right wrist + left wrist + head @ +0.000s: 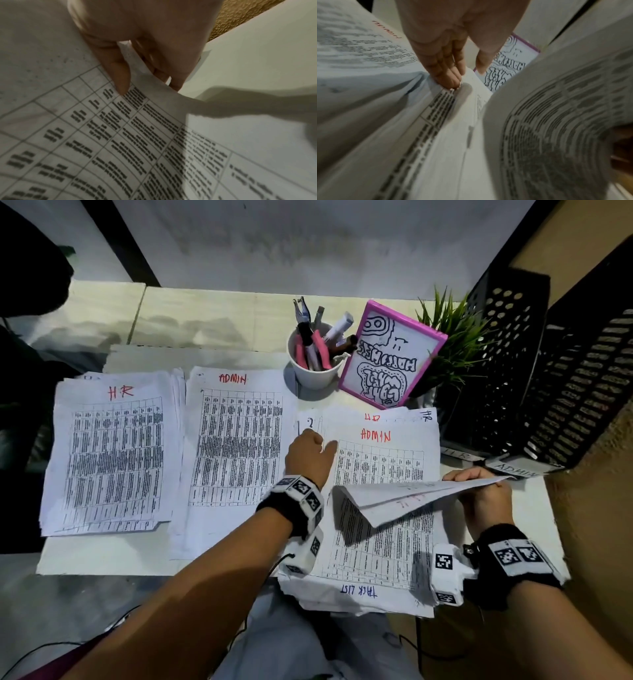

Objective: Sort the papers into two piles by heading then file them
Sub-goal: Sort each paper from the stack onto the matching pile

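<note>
Three stacks of printed tables lie on the white table [102, 563]: an HR pile [113, 453] at left, an ADMIN pile [236, 446] in the middle, and a mixed stack [376, 460] at right whose top sheet reads ADMIN. My left hand [310, 455] sits at that stack's upper left corner, with straight fingers [450, 75] touching the paper edge and the thumb apart. My right hand [481, 494] pinches a few lifted, curled sheets [404, 501] by their right edge, thumb [120, 75] on top and the other fingers underneath.
Two black perforated file trays [507, 364] [589, 371] stand at the right, labelled HR [459, 455] and ADMIN [513, 470]. Behind the stacks are a white cup of pens [313, 361], a pink-framed drawing [390, 354] and a green plant [448, 337].
</note>
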`<state>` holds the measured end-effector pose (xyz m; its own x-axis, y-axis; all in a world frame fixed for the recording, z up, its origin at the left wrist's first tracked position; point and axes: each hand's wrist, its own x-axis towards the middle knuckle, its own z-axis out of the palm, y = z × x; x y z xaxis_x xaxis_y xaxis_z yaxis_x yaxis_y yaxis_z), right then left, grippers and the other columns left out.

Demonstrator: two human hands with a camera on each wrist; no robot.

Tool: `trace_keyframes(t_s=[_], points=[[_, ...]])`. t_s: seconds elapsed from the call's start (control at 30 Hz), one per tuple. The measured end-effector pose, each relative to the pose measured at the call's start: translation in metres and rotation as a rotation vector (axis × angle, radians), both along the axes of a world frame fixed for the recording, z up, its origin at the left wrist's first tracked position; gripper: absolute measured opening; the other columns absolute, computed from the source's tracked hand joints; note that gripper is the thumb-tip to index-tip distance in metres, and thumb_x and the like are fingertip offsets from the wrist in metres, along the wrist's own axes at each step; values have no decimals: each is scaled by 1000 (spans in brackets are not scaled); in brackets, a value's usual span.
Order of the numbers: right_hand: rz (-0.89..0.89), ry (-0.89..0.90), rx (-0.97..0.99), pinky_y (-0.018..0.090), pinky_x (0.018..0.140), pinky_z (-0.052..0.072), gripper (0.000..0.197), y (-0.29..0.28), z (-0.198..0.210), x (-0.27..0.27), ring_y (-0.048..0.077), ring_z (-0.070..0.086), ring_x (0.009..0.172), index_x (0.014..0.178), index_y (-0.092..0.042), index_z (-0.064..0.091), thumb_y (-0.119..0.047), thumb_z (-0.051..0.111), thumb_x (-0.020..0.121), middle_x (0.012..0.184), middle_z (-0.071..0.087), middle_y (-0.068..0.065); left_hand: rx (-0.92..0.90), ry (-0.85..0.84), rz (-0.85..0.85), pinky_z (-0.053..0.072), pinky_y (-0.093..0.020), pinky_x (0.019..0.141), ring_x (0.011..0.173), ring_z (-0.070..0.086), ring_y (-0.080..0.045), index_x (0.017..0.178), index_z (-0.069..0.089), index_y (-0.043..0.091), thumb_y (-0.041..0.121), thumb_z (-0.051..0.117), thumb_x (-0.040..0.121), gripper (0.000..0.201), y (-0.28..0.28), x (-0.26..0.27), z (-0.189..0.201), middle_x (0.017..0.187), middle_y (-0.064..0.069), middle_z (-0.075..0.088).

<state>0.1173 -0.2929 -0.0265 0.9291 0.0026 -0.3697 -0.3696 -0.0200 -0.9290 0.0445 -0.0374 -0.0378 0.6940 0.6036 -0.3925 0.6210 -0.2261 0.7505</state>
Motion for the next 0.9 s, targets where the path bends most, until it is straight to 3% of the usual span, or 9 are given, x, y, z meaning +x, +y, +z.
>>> trace_keyframes(t_s=[0.13, 0.2, 0.3, 0.4, 0.53, 0.63, 0.73, 0.8, 0.9], points=[[15, 21, -3, 18, 52, 43, 50, -4, 4, -2, 15, 58, 53, 46, -18, 62, 19, 34, 65, 55, 65, 2, 103, 69, -105, 46, -34, 76, 93, 58, -27, 104, 51, 9, 35, 74, 75, 45, -5, 6, -15, 106, -8, 59], [19, 3, 16, 16, 49, 43, 43, -2, 8, -4, 13, 57, 52, 56, -12, 62, 20, 37, 67, 54, 64, 0, 84, -68, -37, 45, -30, 73, 88, 58, -21, 98, 54, 12, 43, 72, 78, 40, -9, 5, -12, 99, -4, 59], [-66, 11, 114, 18, 55, 49, 30, 3, 13, 1, 12, 61, 55, 71, 1, 57, 27, 42, 69, 56, 64, 1, -248, -344, 60, 45, -31, 73, 78, 58, -16, 85, 59, 20, 61, 53, 85, 41, -18, -7, 5, 84, -2, 63], [-74, 79, 184, 20, 61, 54, 27, 9, 15, 13, 14, 67, 62, 75, -1, 60, 24, 49, 72, 64, 68, 3, -425, -391, -79, 48, -39, 71, 79, 59, -19, 96, 59, 25, 71, 46, 80, 50, -19, -32, 22, 91, -8, 65], [-20, 166, 236, 22, 52, 52, 21, 41, 26, 18, 18, 63, 55, 69, -3, 55, 16, 51, 77, 58, 61, 5, -139, -294, -204, 49, -28, 66, 79, 59, -14, 114, 54, 18, 41, 59, 89, 34, -10, -54, 26, 96, 3, 61], [126, 140, 234, 23, 56, 55, 17, 76, 32, 12, 14, 65, 58, 76, -6, 55, 10, 52, 83, 60, 66, 1, -161, -298, -69, 46, -39, 61, 70, 54, -24, 110, 55, 11, 27, 49, 97, 22, 15, -67, 34, 89, -9, 60], [245, 92, 56, 17, 50, 49, 12, 97, 29, 10, 11, 61, 52, 70, -16, 67, -8, 67, 79, 63, 67, 1, -147, -249, 78, 51, -34, 69, 85, 60, -24, 112, 54, 14, 21, 48, 97, 17, 76, -87, 46, 101, -9, 64], [252, 37, -183, 18, 46, 48, 5, 95, 19, 13, 13, 59, 50, 80, -10, 67, -10, 71, 80, 71, 66, 12, -56, -222, 192, 50, -30, 69, 85, 62, -21, 109, 54, 13, 18, 55, 94, 17, 130, -108, 51, 99, -6, 65], [199, -42, -640, 24, 51, 48, 22, 79, 4, 16, 20, 62, 58, 88, -4, 65, -17, 77, 76, 83, 67, 20, 38, -169, 402, 46, -31, 69, 80, 60, -24, 108, 56, 5, 12, 63, 88, 23, 209, -152, 48, 96, -12, 64]])
